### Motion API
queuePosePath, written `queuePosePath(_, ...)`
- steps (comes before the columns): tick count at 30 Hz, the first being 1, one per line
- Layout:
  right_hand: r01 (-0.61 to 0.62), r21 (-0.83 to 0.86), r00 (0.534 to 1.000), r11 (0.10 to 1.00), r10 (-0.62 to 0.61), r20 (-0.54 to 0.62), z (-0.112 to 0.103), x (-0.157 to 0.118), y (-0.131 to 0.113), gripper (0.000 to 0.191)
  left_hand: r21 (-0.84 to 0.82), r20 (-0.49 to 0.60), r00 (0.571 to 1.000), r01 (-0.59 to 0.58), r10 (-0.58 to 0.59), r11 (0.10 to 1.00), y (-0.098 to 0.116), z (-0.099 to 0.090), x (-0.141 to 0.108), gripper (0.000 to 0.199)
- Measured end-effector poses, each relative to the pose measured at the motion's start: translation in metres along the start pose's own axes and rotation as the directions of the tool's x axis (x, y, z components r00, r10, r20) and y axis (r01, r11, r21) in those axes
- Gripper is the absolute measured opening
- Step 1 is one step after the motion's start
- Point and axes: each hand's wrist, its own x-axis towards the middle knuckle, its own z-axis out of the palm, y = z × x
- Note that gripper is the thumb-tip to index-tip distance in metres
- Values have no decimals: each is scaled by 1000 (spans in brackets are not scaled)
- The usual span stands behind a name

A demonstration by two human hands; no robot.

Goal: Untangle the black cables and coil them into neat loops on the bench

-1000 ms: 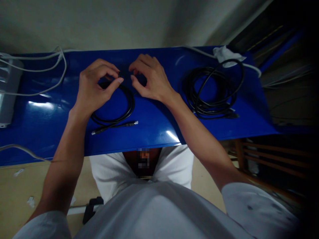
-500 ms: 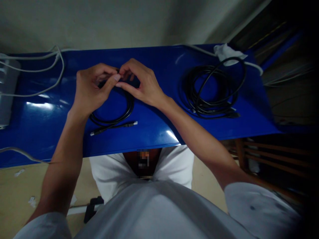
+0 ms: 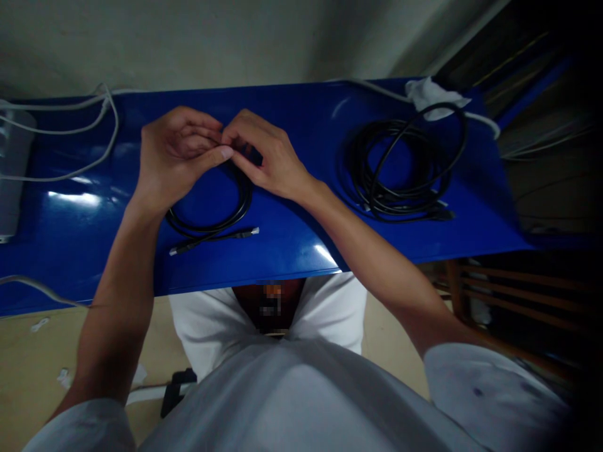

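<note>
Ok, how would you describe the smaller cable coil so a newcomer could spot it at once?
On the blue table, find where the left hand and right hand meet. The small black coil lies just below them in the view. Unlike the bulkier black coil to the right, it has few turns and two pale-tipped plugs pointing opposite ways at its near side.

I've got the left hand (image 3: 176, 157) and the right hand (image 3: 271, 157) meeting at the fingertips, right above the small black cable coil (image 3: 244, 204); whatever sits between them is too small for me to make out. Down on the blue table (image 3: 292, 238), two silver-tipped plugs poke out nearest me. Over to the right, there's the bigger black coil (image 3: 360, 179), white tissue (image 3: 436, 97) just behind; far left, a power strip (image 3: 16, 179).
</note>
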Motion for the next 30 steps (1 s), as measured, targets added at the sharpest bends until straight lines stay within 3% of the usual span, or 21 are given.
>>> queuePosePath(12, -69, -13, 994, 998, 68, -80, 1, 1, 4, 39, 90, -14, 1000, 29, -28, 995, -1, -5, -1, 37)
queuePosePath(22, 1, -14, 997, 1000, -2, -76, 0, 0, 2, 25, 134, 35, 999, -4, -1, 991, 2, -5, -2, 36)
queuePosePath(30, 34, -14, 998, 999, -35, -51, 0, 1, 3, 33, 165, 20, 1000, -19, 15, 986, 0, -5, -1, 35)
